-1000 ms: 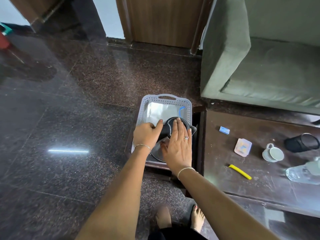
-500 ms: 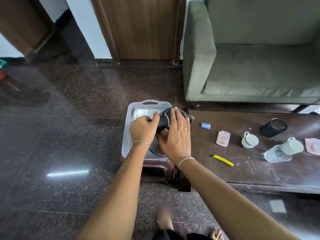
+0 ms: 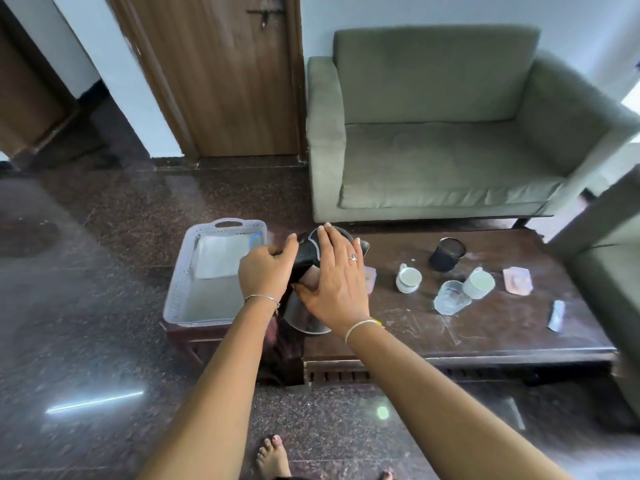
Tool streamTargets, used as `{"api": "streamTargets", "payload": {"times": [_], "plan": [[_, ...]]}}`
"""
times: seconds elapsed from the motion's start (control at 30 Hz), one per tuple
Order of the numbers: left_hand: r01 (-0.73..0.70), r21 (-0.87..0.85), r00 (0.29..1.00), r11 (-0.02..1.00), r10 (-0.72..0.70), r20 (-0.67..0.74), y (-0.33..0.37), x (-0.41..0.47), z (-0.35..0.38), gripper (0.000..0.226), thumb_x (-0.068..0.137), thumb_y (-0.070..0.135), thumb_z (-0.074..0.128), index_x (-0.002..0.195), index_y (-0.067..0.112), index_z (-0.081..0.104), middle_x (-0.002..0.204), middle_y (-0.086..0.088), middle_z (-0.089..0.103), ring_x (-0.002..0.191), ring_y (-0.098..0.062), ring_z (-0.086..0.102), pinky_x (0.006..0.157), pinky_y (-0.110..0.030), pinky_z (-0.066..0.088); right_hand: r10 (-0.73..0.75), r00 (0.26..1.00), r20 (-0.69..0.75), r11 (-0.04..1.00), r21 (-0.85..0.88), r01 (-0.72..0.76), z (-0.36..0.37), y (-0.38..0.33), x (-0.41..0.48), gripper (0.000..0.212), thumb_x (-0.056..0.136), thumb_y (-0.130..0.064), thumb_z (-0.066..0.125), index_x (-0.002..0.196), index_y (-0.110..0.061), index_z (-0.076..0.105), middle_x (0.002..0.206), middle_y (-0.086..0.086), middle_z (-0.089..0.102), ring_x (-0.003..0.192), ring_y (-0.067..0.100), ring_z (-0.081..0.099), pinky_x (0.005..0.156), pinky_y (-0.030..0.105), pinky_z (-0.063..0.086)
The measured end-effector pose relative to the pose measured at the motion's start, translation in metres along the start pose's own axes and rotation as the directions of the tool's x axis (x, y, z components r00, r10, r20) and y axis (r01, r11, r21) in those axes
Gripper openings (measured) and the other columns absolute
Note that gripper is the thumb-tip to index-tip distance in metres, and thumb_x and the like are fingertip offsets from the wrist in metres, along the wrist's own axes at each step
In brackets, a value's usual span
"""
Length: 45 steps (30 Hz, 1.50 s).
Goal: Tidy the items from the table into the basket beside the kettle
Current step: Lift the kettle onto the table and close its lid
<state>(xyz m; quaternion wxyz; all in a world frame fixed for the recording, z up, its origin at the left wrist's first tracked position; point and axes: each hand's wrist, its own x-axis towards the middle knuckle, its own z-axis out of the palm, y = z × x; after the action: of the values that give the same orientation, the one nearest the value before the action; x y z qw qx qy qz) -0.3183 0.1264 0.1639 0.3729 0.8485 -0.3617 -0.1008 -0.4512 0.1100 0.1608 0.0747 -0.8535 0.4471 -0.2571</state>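
1. Both hands are on the kettle [image 3: 306, 315] at the near-left end of the surface [image 3: 485, 327] — the left hand [image 3: 265, 271] is clamped round its black handle, the right hand [image 3: 334, 278] lies flat, fingers spread, on the lid.
2. Best to steady the kettle upright and release it gently before reaching right.
3. The basket [image 3: 180, 289], touching or just left of the kettle, holds only a pale flat sheet — the cups [image 3: 408, 277], glass [image 3: 450, 297] and black holder [image 3: 446, 254] remain out.
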Motion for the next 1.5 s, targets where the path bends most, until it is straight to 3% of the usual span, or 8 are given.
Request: {"api": "streamTargets", "payload": {"times": [0.07, 0.2, 0.4, 0.63, 0.93, 1.07, 1.23, 1.5], "plan": [[-0.001, 0.002, 1.000, 1.000, 0.001, 0.002, 0.017, -0.019, 0.017, 0.067, 0.083, 0.061, 0.048, 0.038, 0.011, 0.045, 0.040, 0.000, 0.047, 0.051, -0.017, 0.048, 0.049, -0.028, 0.029, 0.007, 1.000, 0.003, 1.000, -0.028, -0.007, -0.016, 0.025, -0.013, 0.104, 0.065, -0.050, 0.073, 0.147, -0.008, 0.025, 0.152, 0.010, 0.032, 0.140, 0.025, 0.030, 0.119, 0.035, -0.006], [-0.049, -0.004, 0.999, 0.999, 0.049, 0.024, 0.052, -0.051, 0.048, 0.067, 0.083, 0.059, 0.049, 0.038, 0.010, 0.042, 0.038, -0.001, 0.044, 0.046, -0.013, 0.045, 0.045, -0.027, 0.028, 0.050, 0.999, -0.001, 0.998, -0.041, -0.050, -0.038, 0.070, -0.036, 0.104, 0.066, -0.051, 0.073, 0.147, -0.009, 0.024, 0.153, 0.009, 0.031, 0.141, 0.025, 0.028, 0.119, 0.039, -0.003], [-0.080, 0.000, 0.990, 0.997, 0.079, 0.120, 0.087, -0.077, 0.089, 0.065, 0.083, 0.060, 0.048, 0.043, 0.009, 0.050, 0.044, -0.003, 0.052, 0.056, -0.025, 0.054, 0.052, -0.031, 0.034, 0.133, 0.991, 0.027, 0.990, -0.043, -0.132, -0.054, 0.123, -0.053, 0.104, 0.069, -0.051, 0.074, 0.148, -0.009, 0.021, 0.155, 0.008, 0.027, 0.143, 0.024, 0.025, 0.117, 0.040, -0.008], [-0.137, 0.061, 0.970, 0.989, 0.122, 0.211, 0.107, -0.072, 0.144, 0.066, 0.085, 0.059, 0.047, 0.047, 0.006, 0.050, 0.051, -0.009, 0.056, 0.064, -0.034, 0.055, 0.056, -0.036, 0.040, 0.219, 0.972, 0.083, 0.975, 0.012, -0.220, -0.043, 0.177, -0.054, 0.097, 0.079, -0.044, 0.070, 0.151, -0.008, 0.015, 0.158, 0.010, 0.016, 0.146, 0.025, 0.014, 0.116, 0.040, -0.009], [-0.180, 0.151, 0.929, 0.972, 0.118, 0.350, 0.110, -0.046, 0.216, 0.057, 0.085, 0.058, 0.050, 0.043, 0.020, 0.045, 0.050, 0.002, 0.048, 0.065, -0.029, 0.049, 0.059, -0.031, 0.031, 0.306, 0.931, 0.200, 0.941, 0.088, -0.328, -0.012, 0.237, -0.044, 0.097, 0.080, -0.037, 0.072, 0.152, -0.008, 0.014, 0.158, 0.011, 0.014, 0.147, 0.023, 0.010, 0.116, 0.029, -0.007], [-0.205, 0.171, 0.911, 0.964, 0.124, 0.394, 0.109, -0.039, 0.243, 0.058, 0.086, 0.059, 0.048, 0.046, 0.017, 0.050, 0.063, -0.007, 0.064, 0.071, -0.031, 0.056, 0.059, -0.031, 0.036, 0.352, 0.902, 0.251, 0.917, 0.102, -0.386, 0.001, 0.257, -0.042, 0.097, 0.080, -0.034, 0.072, 0.152, -0.009, 0.012, 0.159, 0.011, 0.011, 0.148, 0.024, 0.008, 0.119, 0.035, 0.001], [-0.237, 0.232, 0.890, 0.943, 0.114, 0.442, 0.110, -0.032, 0.269, 0.062, 0.085, 0.061, 0.044, 0.063, 0.006, 0.063, 0.064, -0.009, 0.065, 0.073, -0.034, 0.059, 0.065, -0.037, 0.049, 0.395, 0.871, 0.292, 0.892, 0.105, -0.440, 0.011, 0.275, -0.039, 0.096, 0.081, -0.034, 0.071, 0.152, -0.010, 0.011, 0.159, 0.011, 0.011, 0.148, 0.025, 0.009, 0.121, 0.040, 0.008], [-0.231, 0.304, 0.868, 0.924, 0.055, 0.493, 0.119, -0.032, 0.301, 0.063, 0.081, 0.066, 0.040, 0.052, 0.012, 0.052, 0.069, -0.012, 0.064, 0.074, -0.037, 0.059, 0.061, -0.035, 0.047, 0.441, 0.837, 0.325, 0.852, 0.142, -0.504, 0.021, 0.307, -0.039, 0.095, 0.082, -0.029, 0.072, 0.152, -0.009, 0.011, 0.159, 0.015, 0.010, 0.146, 0.030, 0.012, 0.120, 0.041, 0.013]]}}
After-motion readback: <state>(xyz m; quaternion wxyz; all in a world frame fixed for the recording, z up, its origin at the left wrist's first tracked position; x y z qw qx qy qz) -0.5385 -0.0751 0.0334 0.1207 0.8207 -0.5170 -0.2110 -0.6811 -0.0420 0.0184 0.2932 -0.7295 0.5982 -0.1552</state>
